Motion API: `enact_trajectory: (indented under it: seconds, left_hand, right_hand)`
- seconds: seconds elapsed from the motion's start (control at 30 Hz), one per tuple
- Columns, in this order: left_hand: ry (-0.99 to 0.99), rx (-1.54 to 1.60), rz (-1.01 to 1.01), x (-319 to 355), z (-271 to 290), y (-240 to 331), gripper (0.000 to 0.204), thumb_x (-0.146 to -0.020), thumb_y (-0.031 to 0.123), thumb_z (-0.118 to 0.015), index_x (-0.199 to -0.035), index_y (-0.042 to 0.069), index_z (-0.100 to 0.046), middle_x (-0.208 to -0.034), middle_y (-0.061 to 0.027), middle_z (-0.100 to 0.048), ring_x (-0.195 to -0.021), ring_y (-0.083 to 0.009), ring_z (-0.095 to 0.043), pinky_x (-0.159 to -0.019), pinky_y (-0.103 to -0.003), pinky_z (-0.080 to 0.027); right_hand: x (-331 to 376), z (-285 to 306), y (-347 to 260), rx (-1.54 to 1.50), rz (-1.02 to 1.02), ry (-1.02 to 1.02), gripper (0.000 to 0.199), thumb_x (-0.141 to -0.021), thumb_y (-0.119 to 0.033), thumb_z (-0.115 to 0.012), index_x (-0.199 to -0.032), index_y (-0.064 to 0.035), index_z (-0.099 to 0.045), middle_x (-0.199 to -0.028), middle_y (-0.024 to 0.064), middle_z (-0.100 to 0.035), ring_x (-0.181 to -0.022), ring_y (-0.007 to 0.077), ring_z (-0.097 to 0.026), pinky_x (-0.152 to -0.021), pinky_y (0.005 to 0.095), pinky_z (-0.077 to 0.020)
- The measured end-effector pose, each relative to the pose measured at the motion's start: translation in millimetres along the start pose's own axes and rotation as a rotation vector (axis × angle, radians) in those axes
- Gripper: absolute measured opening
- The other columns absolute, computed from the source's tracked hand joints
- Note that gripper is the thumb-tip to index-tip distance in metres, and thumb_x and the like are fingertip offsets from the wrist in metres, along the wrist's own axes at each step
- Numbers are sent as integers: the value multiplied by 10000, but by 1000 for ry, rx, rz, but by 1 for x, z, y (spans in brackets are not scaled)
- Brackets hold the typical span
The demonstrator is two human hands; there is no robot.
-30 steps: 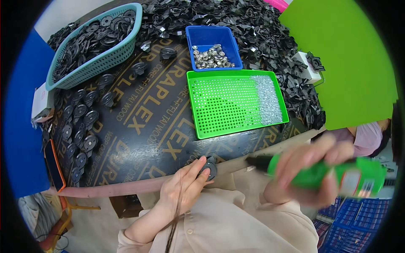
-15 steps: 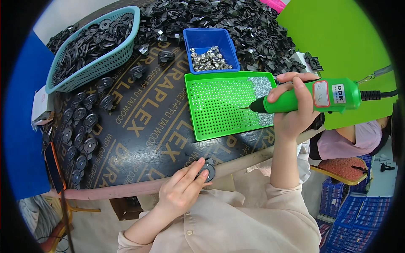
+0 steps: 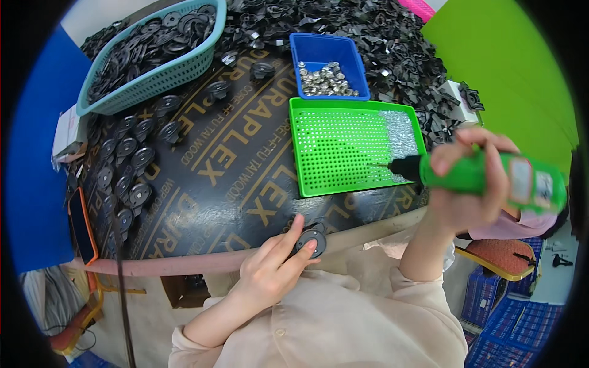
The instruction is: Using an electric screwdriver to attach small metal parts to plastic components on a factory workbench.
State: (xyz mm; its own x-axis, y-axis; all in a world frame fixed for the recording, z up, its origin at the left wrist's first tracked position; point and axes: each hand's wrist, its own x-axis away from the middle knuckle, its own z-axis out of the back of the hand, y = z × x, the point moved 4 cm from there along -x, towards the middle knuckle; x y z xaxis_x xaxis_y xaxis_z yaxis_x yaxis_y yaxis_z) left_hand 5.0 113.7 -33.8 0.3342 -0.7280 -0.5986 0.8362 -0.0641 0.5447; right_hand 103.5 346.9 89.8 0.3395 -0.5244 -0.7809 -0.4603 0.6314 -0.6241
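Observation:
My left hand holds a round black plastic part at the table's near edge, with a thumb and fingers closed on it. Small pale dots show on the part's face. My right hand is wrapped round a green electric screwdriver, blurred by motion. The screwdriver's bit points left, over the right side of a green perforated tray. Silver screws lie heaped at the tray's right end, and many of its holes on the left look dark.
Behind the tray stands a blue bin of small metal pieces. A teal basket of black discs sits far left, with several assembled black parts near it. A heap of black parts fills the back. A phone stands at left.
My right hand has moved the screwdriver right and a little nearer to me, away from the tray's middle. My left hand still holds the black part. The whole view has shifted slightly.

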Motion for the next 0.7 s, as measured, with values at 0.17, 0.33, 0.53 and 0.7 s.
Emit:
enact_trajectory:
  seconds: [0.17, 0.33, 0.53, 0.7]
  left_hand:
    - [-20, 3, -28, -1, 1, -1, 329, -697, 127, -820, -977, 16, -685, -1132, -193, -668, -814, -237, -675, -675, -289, -568]
    - [-69, 11, -28, -2, 6, -2, 299, -722, 122, -800, -978, 13, -690, -1141, -193, -655, -848, -249, -670, -665, -300, -570]
    - [-110, 28, -36, -3, 5, -1, 284, -746, 112, -771, -994, 0, -694, -1145, -208, -637, -884, -263, -651, -650, -314, -570]
    - [-100, -71, -82, -2, 5, 3, 225, -764, 109, -724, -958, 2, -680, -1149, -202, -637, -862, -241, -645, -659, -294, -563]
  right_hand:
    - [32, -39, -59, -451, -225, -213, 268, -938, -125, -522, -1133, -3, -384, -990, 261, -596, -575, 296, -630, -477, 389, -539]
    - [56, -64, -54, -432, -283, -351, 282, -921, -113, -546, -1081, -18, -335, -953, 259, -583, -513, 309, -617, -477, 416, -547]
    - [58, -70, -56, -398, -313, -413, 261, -931, -81, -548, -1088, -23, -348, -922, 248, -593, -545, 298, -628, -515, 421, -553]
    - [54, -81, -58, -438, -257, -507, 256, -930, -58, -563, -1096, -23, -372, -886, 228, -603, -587, 290, -641, -535, 423, -553]
